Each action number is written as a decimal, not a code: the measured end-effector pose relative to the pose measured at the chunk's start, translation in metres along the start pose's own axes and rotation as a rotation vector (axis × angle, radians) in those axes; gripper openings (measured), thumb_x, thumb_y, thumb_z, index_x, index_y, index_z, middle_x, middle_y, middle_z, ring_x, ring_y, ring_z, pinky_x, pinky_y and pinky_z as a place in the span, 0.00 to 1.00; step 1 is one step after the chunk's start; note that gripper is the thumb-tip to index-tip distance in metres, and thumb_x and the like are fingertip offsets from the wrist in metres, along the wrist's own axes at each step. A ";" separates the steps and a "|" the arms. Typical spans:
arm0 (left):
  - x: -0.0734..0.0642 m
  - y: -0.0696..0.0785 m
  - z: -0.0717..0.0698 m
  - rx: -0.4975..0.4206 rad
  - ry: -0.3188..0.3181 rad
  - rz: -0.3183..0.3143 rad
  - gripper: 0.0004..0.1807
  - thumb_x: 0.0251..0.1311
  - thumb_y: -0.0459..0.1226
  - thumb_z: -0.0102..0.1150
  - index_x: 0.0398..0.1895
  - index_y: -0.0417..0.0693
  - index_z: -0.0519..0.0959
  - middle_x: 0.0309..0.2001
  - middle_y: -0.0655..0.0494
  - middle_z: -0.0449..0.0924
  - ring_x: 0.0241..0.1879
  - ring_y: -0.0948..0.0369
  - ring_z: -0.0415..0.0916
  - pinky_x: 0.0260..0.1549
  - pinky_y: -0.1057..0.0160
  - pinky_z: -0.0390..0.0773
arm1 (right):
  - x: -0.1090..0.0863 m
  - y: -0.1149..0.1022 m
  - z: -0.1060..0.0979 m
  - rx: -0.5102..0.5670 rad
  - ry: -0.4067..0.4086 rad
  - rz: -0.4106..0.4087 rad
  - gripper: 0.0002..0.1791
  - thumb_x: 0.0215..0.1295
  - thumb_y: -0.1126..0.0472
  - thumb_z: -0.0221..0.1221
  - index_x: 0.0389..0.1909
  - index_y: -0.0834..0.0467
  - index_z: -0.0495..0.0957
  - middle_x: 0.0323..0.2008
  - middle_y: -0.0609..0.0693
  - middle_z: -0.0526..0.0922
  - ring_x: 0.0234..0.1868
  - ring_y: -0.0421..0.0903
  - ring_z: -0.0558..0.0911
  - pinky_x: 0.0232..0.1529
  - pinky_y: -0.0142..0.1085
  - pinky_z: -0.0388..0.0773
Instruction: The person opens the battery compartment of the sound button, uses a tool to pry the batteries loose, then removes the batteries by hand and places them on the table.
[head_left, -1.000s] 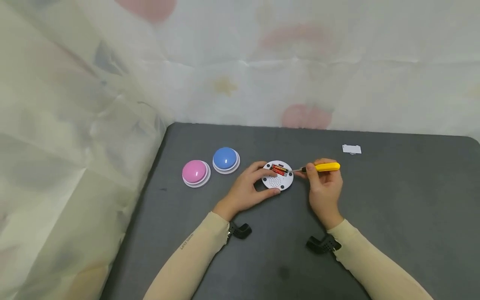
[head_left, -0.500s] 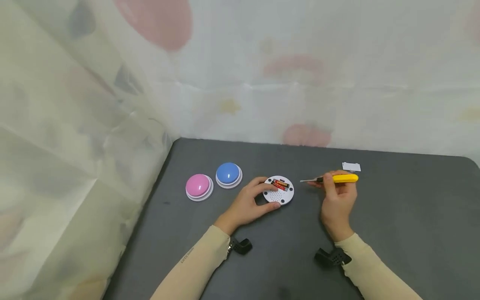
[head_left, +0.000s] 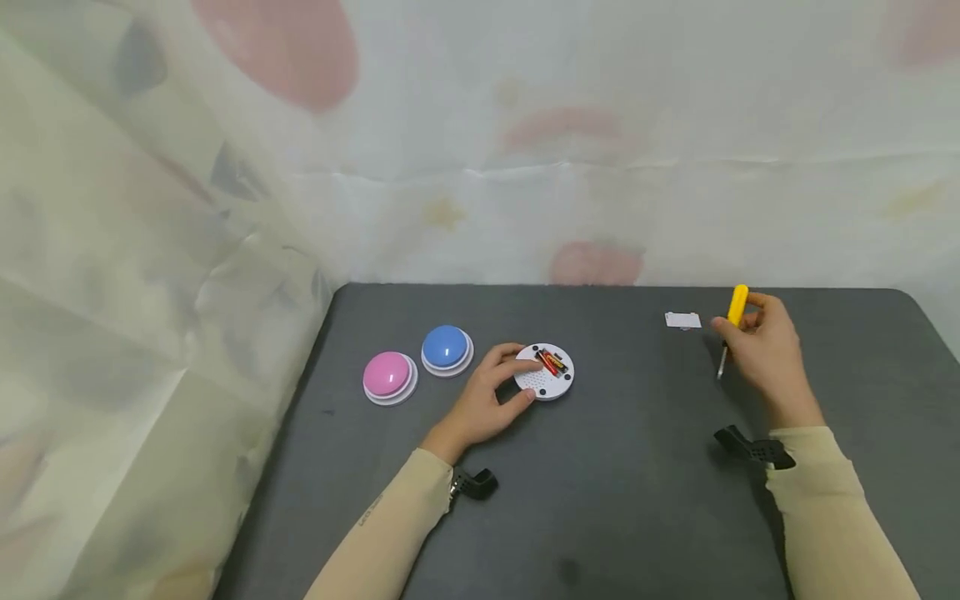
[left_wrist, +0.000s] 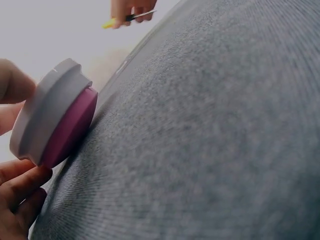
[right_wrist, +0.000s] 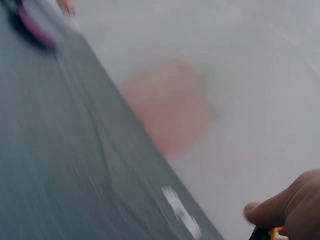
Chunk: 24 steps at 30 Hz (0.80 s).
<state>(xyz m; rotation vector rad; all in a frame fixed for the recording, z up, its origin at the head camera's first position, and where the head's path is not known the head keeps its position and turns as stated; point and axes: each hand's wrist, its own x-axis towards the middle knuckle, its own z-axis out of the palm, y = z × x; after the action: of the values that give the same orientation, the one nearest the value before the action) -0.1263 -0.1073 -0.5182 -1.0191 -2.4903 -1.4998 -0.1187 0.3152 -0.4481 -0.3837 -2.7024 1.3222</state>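
My left hand [head_left: 483,398] grips a round white answer buzzer [head_left: 532,382] by its rim, underside up. Its magenta button [left_wrist: 70,127] faces down in the left wrist view. In the open battery compartment of the buzzer sit red-and-black batteries [head_left: 551,363]; fingers partly cover the underside. Off to the right, my right hand [head_left: 772,354] pinches a screwdriver by its yellow handle [head_left: 738,305], with the shaft [head_left: 722,363] pointing down toward the table. Beside that hand, on its left, a small white battery cover [head_left: 682,320] lies on the table.
A pink-topped buzzer [head_left: 387,375] and a blue-topped buzzer [head_left: 445,347] stand button-up left of the left hand. The dark grey table [head_left: 615,475] ends at the back against a patterned white sheet [head_left: 465,225]; another stretch of sheet hangs along the left.
My right hand has moved away from the buzzer to the right, and the screwdriver has turned from level to nearly upright. My left hand keeps hold of the buzzer, which has turned and tilted slightly.
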 end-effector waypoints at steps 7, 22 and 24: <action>-0.003 -0.001 -0.012 -0.002 0.056 -0.017 0.20 0.67 0.32 0.64 0.61 0.51 0.88 0.69 0.46 0.77 0.70 0.50 0.73 0.70 0.45 0.71 | 0.011 0.029 -0.028 -0.338 -0.020 0.101 0.37 0.84 0.49 0.58 0.74 0.77 0.64 0.56 0.76 0.76 0.46 0.71 0.80 0.36 0.56 0.78; 0.010 0.000 -0.018 0.031 0.057 -0.091 0.21 0.71 0.43 0.71 0.64 0.51 0.85 0.71 0.50 0.77 0.72 0.55 0.73 0.75 0.50 0.67 | 0.039 0.056 -0.055 -0.434 -0.029 0.250 0.41 0.86 0.42 0.48 0.84 0.68 0.57 0.71 0.82 0.65 0.58 0.84 0.70 0.45 0.69 0.72; 0.011 0.000 -0.018 0.048 0.054 -0.103 0.22 0.70 0.44 0.72 0.64 0.53 0.85 0.71 0.51 0.76 0.72 0.56 0.72 0.75 0.51 0.68 | 0.042 0.057 -0.056 -0.432 -0.023 0.240 0.42 0.86 0.42 0.49 0.83 0.69 0.58 0.70 0.83 0.66 0.57 0.83 0.71 0.43 0.68 0.74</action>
<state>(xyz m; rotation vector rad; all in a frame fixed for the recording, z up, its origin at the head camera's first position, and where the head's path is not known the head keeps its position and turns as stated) -0.1400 -0.1163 -0.5042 -0.8435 -2.5636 -1.4655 -0.1377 0.4032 -0.4595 -0.7546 -3.0272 0.7712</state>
